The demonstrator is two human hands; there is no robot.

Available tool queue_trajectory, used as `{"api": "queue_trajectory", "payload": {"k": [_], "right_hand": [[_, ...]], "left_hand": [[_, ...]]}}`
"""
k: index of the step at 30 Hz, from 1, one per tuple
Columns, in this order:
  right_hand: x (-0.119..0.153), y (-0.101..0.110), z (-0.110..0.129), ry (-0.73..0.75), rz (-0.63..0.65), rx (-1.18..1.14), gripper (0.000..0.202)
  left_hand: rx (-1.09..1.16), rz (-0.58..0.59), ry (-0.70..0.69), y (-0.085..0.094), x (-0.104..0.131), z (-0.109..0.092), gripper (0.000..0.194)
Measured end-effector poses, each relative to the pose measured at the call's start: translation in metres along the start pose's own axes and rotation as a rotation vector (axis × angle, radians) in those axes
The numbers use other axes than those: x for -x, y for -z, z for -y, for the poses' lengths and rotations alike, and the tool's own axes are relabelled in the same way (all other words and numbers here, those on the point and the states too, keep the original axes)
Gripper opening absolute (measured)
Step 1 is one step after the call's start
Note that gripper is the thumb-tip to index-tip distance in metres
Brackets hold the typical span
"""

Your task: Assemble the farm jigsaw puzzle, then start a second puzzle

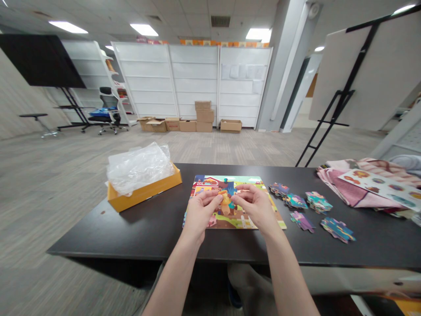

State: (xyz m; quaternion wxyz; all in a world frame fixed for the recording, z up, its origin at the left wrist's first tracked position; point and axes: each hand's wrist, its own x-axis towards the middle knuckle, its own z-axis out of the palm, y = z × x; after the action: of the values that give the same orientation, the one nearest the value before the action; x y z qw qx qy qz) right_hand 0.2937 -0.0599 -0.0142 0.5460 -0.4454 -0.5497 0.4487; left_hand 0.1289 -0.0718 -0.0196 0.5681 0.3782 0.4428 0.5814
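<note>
No lettering, brand, number or sign can be read. The white sheets (243, 71) on the shelving are too far off, marks on the cardboard boxes (173, 124) blur, and so does print on the orange packaging (197, 42) above. The jigsaw board (237, 222) (partly covered by fingers (215, 199)) yields no legible word.

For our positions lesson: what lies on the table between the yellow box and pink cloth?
In the head view: the farm picture, with the left hand and right hand over it, then clusters of puzzle pieces.
</note>
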Motion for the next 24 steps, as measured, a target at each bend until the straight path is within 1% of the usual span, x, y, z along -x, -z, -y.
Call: {"api": "queue_trajectory", "payload": {"k": [4, 9, 13, 15, 16, 19, 20, 22, 24], "right_hand": [[-0.001, 0.0, -0.002, 0.006, -0.011, 0.016, 0.041], [-0.002, 0.002, -0.005, -0.007, -0.016, 0.015, 0.041], [-0.007, 0.003, -0.01, -0.026, -0.017, 0.014, 0.041], [-0.011, 0.005, -0.014, -0.041, -0.023, 0.032, 0.04], [-0.013, 0.006, -0.017, -0.049, -0.029, 0.048, 0.038], [-0.018, 0.011, -0.027, -0.083, -0.055, 0.135, 0.034], [-0.019, 0.013, -0.03, -0.096, -0.065, 0.174, 0.032], [-0.02, 0.016, -0.036, -0.11, -0.081, 0.258, 0.027], [-0.021, 0.017, -0.04, -0.104, -0.092, 0.343, 0.022]], "left_hand": [[-0.022, 0.003, -0.04, 0.004, -0.001, 0.001, 0.038], [-0.068, 0.007, -0.046, 0.004, -0.002, 0.003, 0.036], [-0.193, 0.003, -0.101, 0.005, -0.006, 0.007, 0.029], [-0.312, 0.003, -0.169, 0.005, -0.007, 0.012, 0.025], [-0.398, 0.004, -0.219, 0.006, -0.006, 0.014, 0.027], [-0.772, 0.02, -0.4, 0.006, -0.001, 0.02, 0.041], [-0.901, 0.042, -0.45, 0.005, 0.002, 0.022, 0.042], [-1.106, 0.099, -0.513, 0.004, 0.009, 0.023, 0.037], [-1.226, 0.154, -0.533, 0.002, 0.014, 0.024, 0.03]]}}
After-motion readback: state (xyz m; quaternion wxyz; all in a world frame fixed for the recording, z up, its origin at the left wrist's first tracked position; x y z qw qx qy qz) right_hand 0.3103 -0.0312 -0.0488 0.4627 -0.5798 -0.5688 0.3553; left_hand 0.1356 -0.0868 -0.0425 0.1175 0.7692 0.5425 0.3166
